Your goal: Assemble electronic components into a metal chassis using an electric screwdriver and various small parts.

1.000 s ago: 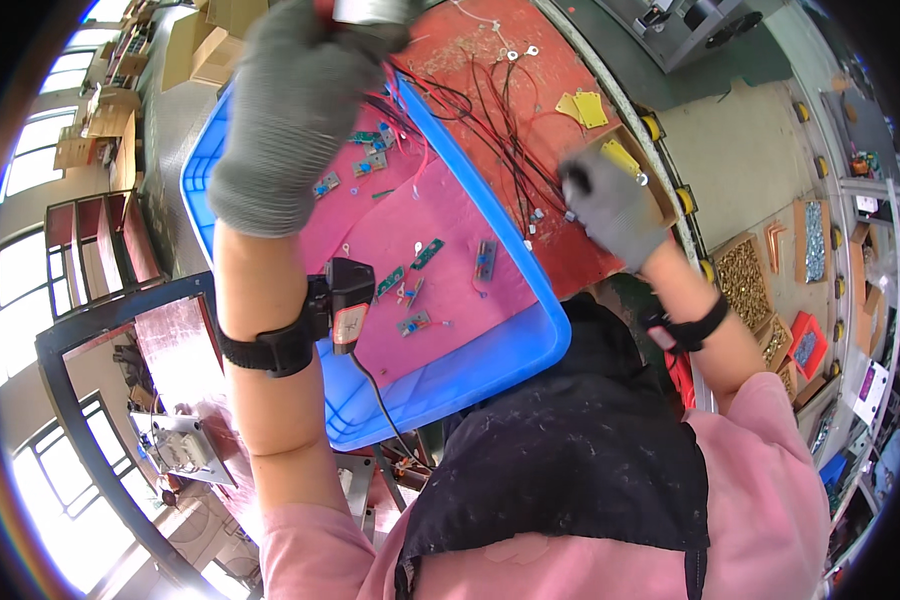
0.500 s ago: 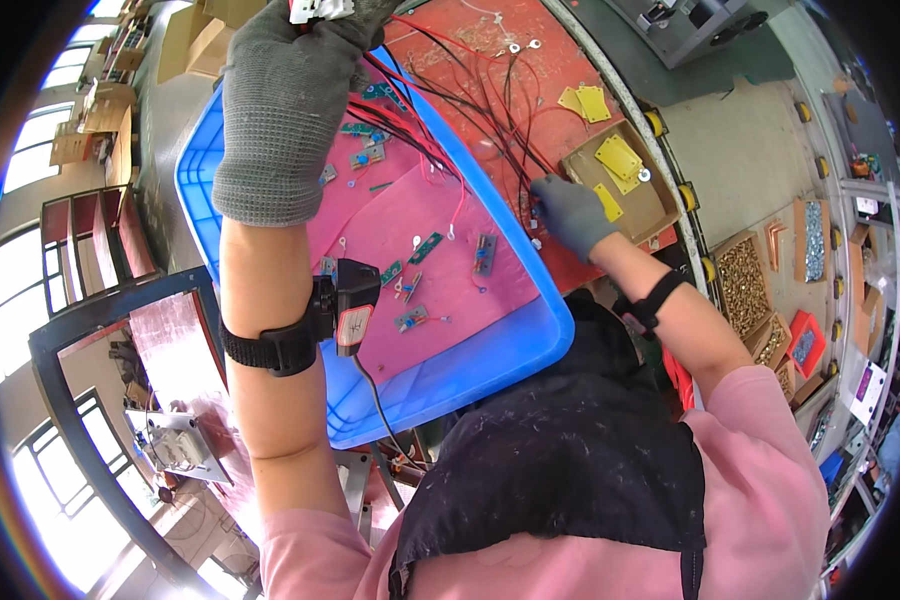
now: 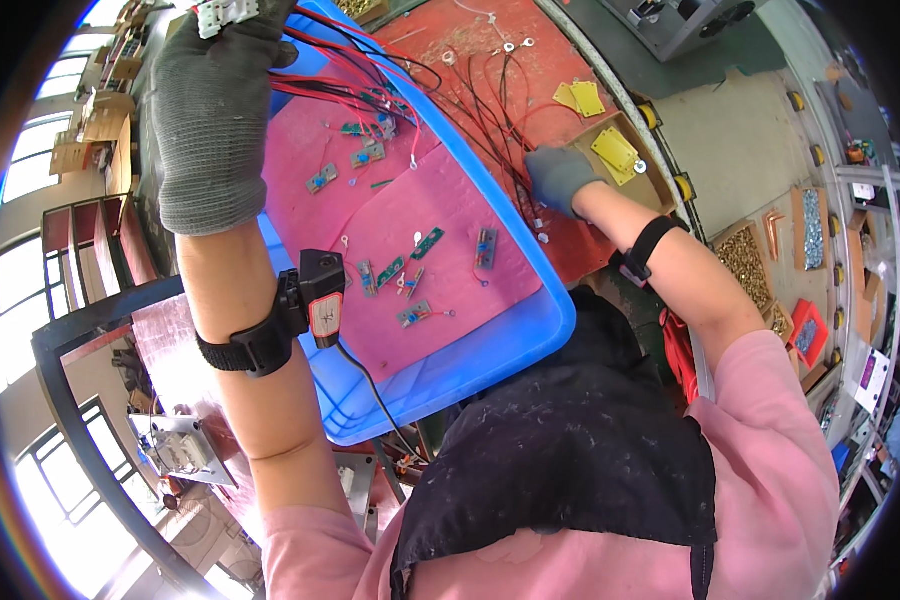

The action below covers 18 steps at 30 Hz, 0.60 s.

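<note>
My left hand [image 3: 215,120], in a grey knitted glove, is raised over the far left side of the blue tray [image 3: 450,385]. Its fingers are closed around a bundle of red and black wires [image 3: 340,90], with white plastic connectors [image 3: 225,14] showing at the top. To the right, my gloved right hand [image 3: 562,180] closes on more red and black wires [image 3: 505,125] on the red table; its fingertips are partly hidden. Small white connectors [image 3: 542,236] poke out just below it. Several small circuit boards [image 3: 368,156] with wire leads lie on the tray's pink lining [image 3: 390,230].
Right of my right hand, a cardboard box [image 3: 658,185] holds yellow plates [image 3: 615,150], with more lying beside it on the red table [image 3: 425,45]. Boxes of brass-coloured parts [image 3: 740,262] and a red bin [image 3: 806,335] stand farther right. A dark frame [image 3: 100,460] is at the left.
My left hand has moved left with the wire bundle, drawing it across the tray. My right hand has shifted slightly up and left, staying by the wires on the table.
</note>
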Tool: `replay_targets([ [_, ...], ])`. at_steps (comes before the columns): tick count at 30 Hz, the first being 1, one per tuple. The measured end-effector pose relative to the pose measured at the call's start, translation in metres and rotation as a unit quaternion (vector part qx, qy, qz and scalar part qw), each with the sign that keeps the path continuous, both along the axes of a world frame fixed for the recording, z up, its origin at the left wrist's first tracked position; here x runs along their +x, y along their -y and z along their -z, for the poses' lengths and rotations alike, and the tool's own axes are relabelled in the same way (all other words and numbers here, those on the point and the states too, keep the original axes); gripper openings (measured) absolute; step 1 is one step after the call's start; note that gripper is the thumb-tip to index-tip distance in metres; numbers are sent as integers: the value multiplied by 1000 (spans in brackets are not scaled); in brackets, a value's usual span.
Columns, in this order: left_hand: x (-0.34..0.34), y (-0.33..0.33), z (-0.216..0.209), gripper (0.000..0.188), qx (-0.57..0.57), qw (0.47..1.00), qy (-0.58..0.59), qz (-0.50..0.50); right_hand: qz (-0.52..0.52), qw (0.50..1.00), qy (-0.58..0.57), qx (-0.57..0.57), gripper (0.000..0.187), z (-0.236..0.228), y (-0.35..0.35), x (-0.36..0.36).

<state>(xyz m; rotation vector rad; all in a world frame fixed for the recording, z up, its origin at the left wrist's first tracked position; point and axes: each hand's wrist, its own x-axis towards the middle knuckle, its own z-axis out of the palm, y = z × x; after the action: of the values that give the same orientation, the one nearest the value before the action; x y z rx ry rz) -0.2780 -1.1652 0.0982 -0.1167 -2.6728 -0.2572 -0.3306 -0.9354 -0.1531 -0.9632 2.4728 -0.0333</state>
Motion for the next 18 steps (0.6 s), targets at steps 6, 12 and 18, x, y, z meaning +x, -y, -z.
replay_targets([
  [6, 3, -6, 3, 37, -133, 990, -31, 20, -47, 998, -15, -45, 23, 30, -9, 27],
  [12, -1, 10, 14, 26, 325, 944, 35, -47, 1, 995, -49, -82, 16, -16, -4, -1],
  [18, -10, -21, 37, 18, 277, 961, -12, -9, -48, 823, -80, -560, 14, -236, 22, -29],
])
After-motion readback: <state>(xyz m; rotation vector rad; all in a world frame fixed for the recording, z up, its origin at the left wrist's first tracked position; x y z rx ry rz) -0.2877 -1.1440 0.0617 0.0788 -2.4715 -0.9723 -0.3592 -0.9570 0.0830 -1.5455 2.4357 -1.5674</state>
